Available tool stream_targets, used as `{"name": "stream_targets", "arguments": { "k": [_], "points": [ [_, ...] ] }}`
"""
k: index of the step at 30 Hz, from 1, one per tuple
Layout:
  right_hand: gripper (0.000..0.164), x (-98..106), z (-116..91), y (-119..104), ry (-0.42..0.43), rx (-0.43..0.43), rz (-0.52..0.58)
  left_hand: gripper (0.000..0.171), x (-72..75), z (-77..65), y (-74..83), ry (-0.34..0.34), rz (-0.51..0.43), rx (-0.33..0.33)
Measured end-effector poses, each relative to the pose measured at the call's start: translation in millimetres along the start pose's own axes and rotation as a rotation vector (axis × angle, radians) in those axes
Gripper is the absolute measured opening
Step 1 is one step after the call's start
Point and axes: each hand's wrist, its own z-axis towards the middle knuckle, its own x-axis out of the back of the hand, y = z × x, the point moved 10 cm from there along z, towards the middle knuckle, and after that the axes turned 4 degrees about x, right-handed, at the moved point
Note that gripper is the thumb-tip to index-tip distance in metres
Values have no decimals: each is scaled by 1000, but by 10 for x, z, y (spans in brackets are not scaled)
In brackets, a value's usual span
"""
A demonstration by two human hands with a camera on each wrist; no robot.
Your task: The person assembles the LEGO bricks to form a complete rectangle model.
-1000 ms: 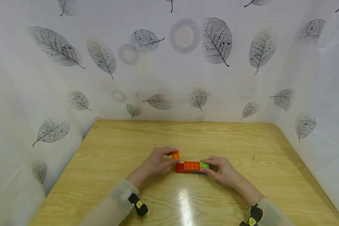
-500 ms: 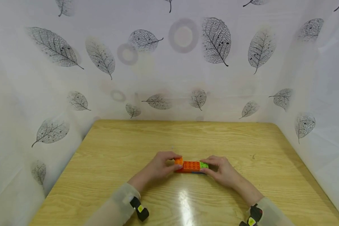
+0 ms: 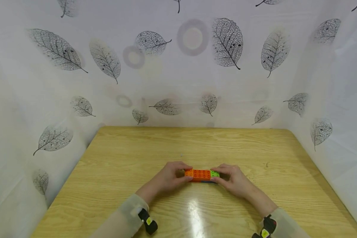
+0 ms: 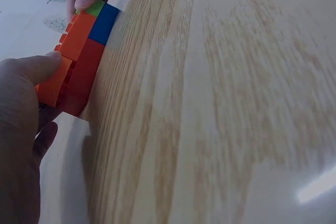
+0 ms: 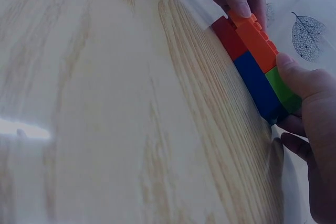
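My left hand [image 3: 170, 177] pinches a small orange building brick [image 4: 54, 86] between thumb and fingers, at the left end of a two-layer row. That brick sits over the red brick [image 4: 87, 77], and a narrow gap with red studs shows between them in the left wrist view. Beside it, a longer orange brick [image 3: 202, 174] fills the middle of the upper layer. My right hand [image 3: 234, 180] grips the green brick [image 5: 280, 88] at the right end, its thumb on the near side. Below the green one lies a blue brick [image 5: 256, 83], next to the red.
The row lies on a light wood-grain table [image 3: 137, 145], near its middle. White curtains [image 3: 178, 79] printed with dark leaves hang behind the table and along both sides. A bright glare spot marks the tabletop in front of the bricks.
My left hand has brought the small orange brick down and slightly right, from above the red brick's left end onto it. The right hand has stayed on the green brick.
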Motion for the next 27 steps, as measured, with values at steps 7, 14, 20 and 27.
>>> {"name": "stream_targets", "arguments": {
  "k": [7,14,20,27],
  "points": [
    [41,-3,4,-6,1,-1,12,39,-12,6,-22,-9,-1,30],
    [41,4,12,-20,1,-4,15,34,-5,20,-17,6,-42,9],
    [39,13,30,-37,22,19,24,32,10,29,-45,22,-79,15],
    [38,7,19,-23,31,31,28,29,-16,25,-93,62,-102,16]
  ]
}}
